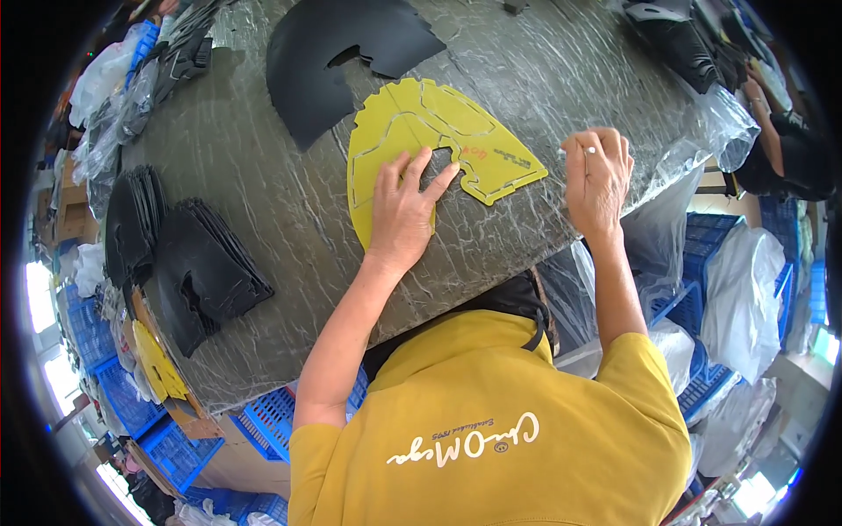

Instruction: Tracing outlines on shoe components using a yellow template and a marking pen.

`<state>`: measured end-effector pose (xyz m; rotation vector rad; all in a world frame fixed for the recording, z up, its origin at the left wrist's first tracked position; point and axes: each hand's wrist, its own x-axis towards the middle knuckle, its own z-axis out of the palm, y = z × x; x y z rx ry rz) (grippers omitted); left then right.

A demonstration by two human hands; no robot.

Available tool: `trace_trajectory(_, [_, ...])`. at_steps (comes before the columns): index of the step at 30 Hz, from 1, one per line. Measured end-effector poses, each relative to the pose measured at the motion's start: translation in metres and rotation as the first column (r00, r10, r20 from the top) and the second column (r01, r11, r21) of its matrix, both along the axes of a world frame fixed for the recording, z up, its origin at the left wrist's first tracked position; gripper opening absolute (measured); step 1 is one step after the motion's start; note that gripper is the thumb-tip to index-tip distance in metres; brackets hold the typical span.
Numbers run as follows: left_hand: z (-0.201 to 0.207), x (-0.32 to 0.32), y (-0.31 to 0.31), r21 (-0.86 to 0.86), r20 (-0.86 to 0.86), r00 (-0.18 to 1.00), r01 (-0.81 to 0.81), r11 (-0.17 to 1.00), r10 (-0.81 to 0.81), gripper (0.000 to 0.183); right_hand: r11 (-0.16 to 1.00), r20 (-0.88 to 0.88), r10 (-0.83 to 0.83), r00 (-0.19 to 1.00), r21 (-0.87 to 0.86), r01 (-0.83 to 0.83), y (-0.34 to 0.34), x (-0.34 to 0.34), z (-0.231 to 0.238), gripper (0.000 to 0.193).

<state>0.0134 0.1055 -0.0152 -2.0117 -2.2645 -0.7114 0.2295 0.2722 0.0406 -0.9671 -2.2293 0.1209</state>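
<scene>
A yellow template (412, 114) with slots, a notched edge and a cut-out lies flat on the plastic-covered table. My left hand (405, 202) rests on it with fingers spread, beside the cut-out, pressing on its near part. My right hand (598, 175) is raised to the right of the template's pointed end, apart from it. Its fingers are curled round a slim white stick, perhaps a pen; only small white bits show between the fingers. Just beyond the template lies a black curved sheet piece (351, 66) with a similar notch.
Two stacks of black cut pieces, one stack (133, 219) behind another stack (215, 272), sit at the table's left. More black pieces (675, 39) lie at the far right, where a co-worker's arm (767, 127) shows. Blue crates (267, 421) and clear plastic bags (745, 289) surround the table (298, 289).
</scene>
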Motion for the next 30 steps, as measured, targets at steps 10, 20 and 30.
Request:
trace_trajectory(10, [0.003,0.0,-0.003,-0.041,0.028,0.999,0.02,0.999,-0.019,0.058,0.944,-0.13,0.269,0.954,-0.162,-0.288,0.046,-0.094,-0.003,0.021])
trace_trajectory(20, [0.003,0.0,-0.006,-0.014,0.043,0.999,0.027,1.0,-0.026,0.056,0.915,-0.099,0.347,0.933,-0.181,-0.36,0.049,-0.149,-0.024,0.021])
trace_trajectory(30, [0.002,0.0,-0.002,-0.023,0.039,0.999,0.017,1.0,-0.017,0.056,0.936,-0.078,0.344,0.936,-0.048,-0.348,0.049,-0.156,-0.026,0.012])
